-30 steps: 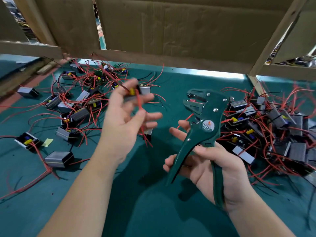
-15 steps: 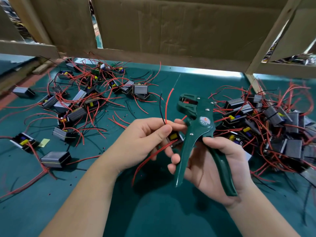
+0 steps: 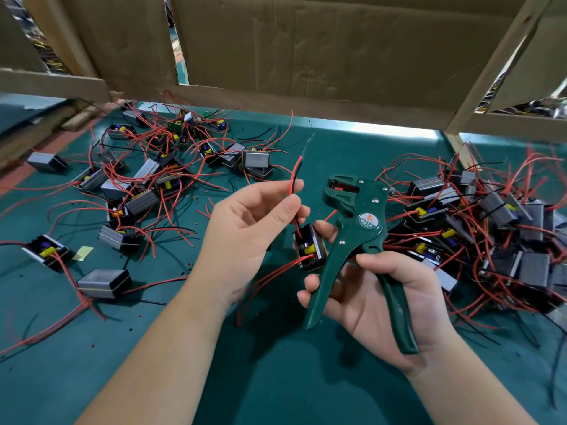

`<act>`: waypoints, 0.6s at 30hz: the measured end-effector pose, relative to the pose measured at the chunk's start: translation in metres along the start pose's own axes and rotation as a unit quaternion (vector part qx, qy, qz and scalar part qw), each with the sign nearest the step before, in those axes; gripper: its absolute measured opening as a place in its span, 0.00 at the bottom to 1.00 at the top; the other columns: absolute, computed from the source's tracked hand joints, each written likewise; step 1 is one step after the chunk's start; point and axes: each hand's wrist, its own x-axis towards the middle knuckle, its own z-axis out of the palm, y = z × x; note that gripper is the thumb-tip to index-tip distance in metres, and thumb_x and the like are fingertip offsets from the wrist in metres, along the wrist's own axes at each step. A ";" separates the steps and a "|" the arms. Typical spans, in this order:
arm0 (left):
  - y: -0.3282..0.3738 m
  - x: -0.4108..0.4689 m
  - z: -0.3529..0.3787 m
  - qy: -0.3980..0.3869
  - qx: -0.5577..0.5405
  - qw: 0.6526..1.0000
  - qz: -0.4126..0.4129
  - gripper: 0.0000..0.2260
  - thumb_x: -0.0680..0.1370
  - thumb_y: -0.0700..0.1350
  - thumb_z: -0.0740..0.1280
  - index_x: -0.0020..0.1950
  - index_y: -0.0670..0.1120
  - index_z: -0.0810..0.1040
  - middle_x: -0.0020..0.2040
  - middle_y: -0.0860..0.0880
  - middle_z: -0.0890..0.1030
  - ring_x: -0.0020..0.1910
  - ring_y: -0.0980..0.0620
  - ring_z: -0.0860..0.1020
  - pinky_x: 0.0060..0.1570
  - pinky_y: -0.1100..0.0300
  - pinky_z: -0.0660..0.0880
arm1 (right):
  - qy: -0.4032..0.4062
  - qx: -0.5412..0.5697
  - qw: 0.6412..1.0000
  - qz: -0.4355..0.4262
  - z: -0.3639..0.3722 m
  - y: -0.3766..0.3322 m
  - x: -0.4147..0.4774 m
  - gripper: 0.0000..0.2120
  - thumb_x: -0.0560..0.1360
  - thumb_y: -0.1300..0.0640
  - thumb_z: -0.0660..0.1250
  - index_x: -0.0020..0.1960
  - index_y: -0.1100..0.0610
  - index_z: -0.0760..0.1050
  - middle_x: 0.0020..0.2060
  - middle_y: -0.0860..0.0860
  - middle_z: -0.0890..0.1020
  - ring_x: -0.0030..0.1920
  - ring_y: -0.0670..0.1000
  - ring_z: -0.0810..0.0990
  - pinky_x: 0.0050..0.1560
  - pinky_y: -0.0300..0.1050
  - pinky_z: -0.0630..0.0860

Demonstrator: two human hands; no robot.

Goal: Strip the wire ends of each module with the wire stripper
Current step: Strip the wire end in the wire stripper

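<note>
Green bench (image 3: 276,378) shows nearest the person (module heaps (image 3: 497,210) crowd both sides); a cardboard wall (image 3: 306,41) closes the far edge. The left hand (image 3: 245,237) pinches the wires (image 3: 294,176); the right hand (image 3: 377,299) grips the wire stripper (image 3: 359,234), perhaps steadying the module (image 3: 308,246) between them. The left hand has lifted since half a second ago.
</note>
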 end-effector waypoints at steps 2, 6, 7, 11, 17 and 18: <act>0.000 0.001 0.001 0.014 -0.041 0.999 -0.024 0.05 0.71 0.44 0.71 0.45 0.51 0.83 0.37 0.47 0.84 0.37 0.52 0.82 0.41 0.65 0.77 | 0.004 -0.009 1.000 0.001 0.000 0.002 0.001 0.33 0.57 0.61 0.76 0.63 0.62 0.77 0.42 0.62 0.79 0.40 0.61 0.82 0.45 0.57 0.79; 0.005 0.002 0.002 0.015 -0.077 0.995 -0.067 0.07 0.72 0.41 0.69 0.36 0.51 0.82 0.34 0.47 0.82 0.31 0.50 0.81 0.34 0.64 0.77 | -0.002 -0.031 0.999 0.008 0.001 0.006 0.003 0.34 0.59 0.61 0.73 0.65 0.62 0.74 0.40 0.62 0.78 0.41 0.61 0.82 0.47 0.58 0.79; 0.006 0.002 0.003 0.013 -0.082 0.994 -0.075 0.07 0.71 0.41 0.70 0.35 0.51 0.81 0.32 0.48 0.81 0.29 0.51 0.80 0.32 0.64 0.76 | -0.002 -0.037 0.999 0.009 0.001 0.006 0.004 0.35 0.59 0.61 0.73 0.66 0.62 0.74 0.40 0.63 0.78 0.41 0.62 0.82 0.47 0.59 0.79; 0.008 0.003 0.004 0.018 -0.096 0.991 -0.095 0.03 0.70 0.45 0.66 0.37 0.48 0.77 0.29 0.48 0.76 0.24 0.53 0.72 0.30 0.65 0.70 | -0.002 -0.058 0.998 0.008 0.000 0.011 0.006 0.32 0.57 0.60 0.75 0.61 0.62 0.77 0.38 0.63 0.79 0.39 0.63 0.82 0.46 0.60 0.79; 0.006 0.003 0.005 0.029 -0.095 0.988 -0.120 0.07 0.73 0.42 0.62 0.35 0.49 0.72 0.27 0.51 0.71 0.23 0.55 0.60 0.32 0.66 0.67 | 0.027 -0.108 0.994 -0.009 0.000 0.016 0.006 0.26 0.59 0.63 0.69 0.58 0.64 0.78 0.38 0.63 0.79 0.37 0.65 0.81 0.43 0.63 0.79; 0.007 0.003 0.004 0.031 -0.081 0.991 -0.106 0.07 0.71 0.42 0.62 0.33 0.50 0.73 0.27 0.51 0.71 0.23 0.56 0.60 0.33 0.64 0.66 | 0.031 -0.115 0.993 -0.017 0.000 0.016 0.005 0.25 0.60 0.63 0.68 0.58 0.64 0.78 0.38 0.64 0.79 0.37 0.65 0.81 0.43 0.63 0.78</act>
